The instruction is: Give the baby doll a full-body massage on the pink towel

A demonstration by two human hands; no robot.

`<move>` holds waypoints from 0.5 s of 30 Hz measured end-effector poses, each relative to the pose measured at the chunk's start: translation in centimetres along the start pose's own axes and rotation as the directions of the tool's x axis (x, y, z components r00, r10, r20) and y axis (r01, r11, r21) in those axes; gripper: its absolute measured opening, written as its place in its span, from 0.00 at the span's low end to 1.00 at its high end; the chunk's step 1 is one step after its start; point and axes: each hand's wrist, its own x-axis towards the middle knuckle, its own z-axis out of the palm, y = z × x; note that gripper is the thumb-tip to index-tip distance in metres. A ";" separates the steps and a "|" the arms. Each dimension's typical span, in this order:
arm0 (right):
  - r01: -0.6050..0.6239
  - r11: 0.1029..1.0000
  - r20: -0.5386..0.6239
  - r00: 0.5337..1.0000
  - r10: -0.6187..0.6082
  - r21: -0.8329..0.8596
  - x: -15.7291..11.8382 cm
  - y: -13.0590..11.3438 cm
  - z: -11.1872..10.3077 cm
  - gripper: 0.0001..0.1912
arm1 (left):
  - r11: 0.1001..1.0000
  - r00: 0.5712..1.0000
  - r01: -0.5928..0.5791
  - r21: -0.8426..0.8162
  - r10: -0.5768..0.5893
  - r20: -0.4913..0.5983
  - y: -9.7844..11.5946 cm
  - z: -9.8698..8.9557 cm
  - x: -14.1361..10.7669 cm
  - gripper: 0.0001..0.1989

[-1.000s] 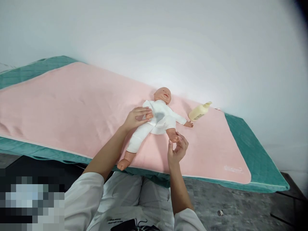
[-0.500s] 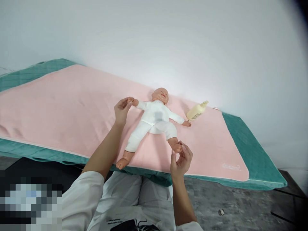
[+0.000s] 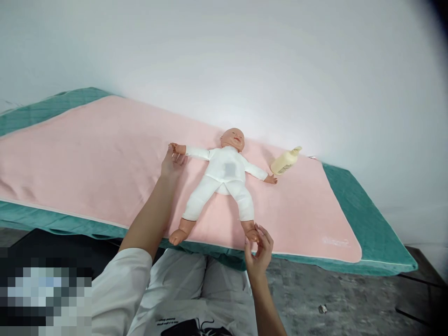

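A baby doll (image 3: 226,165) with a soft white body lies on its back on the pink mat (image 3: 87,154), its head toward the wall. At the doll's outstretched arm on the left, my left hand (image 3: 172,164) grips the small plastic hand, with its other fingers below the forearm. The doll's foot on the right sits between the thumb and fingers of my right hand (image 3: 259,254), near the mat's front edge. Both doll legs are stretched out and apart. Just beyond the doll's other hand lies a pale yellow pump bottle (image 3: 285,162) on its side.
Under the mat is a green padded cover (image 3: 364,205), which shows at both ends and along the front. A white wall (image 3: 224,60) stands behind. A small crumpled scrap (image 3: 322,309) lies on the grey floor (image 3: 308,289) at the lower right.
My left hand has drawn the doll's arm outward to the left, straightening it. With my right hand the doll's bent leg has come down toward me and is now straight.
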 end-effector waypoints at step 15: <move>0.014 0.992 0.056 0.998 -0.006 -0.129 -2.1 -0.9 1.5 0.26 | 0.996 0.993 0.087 0.016 -0.086 -0.077 0.3 -0.2 1.1 0.08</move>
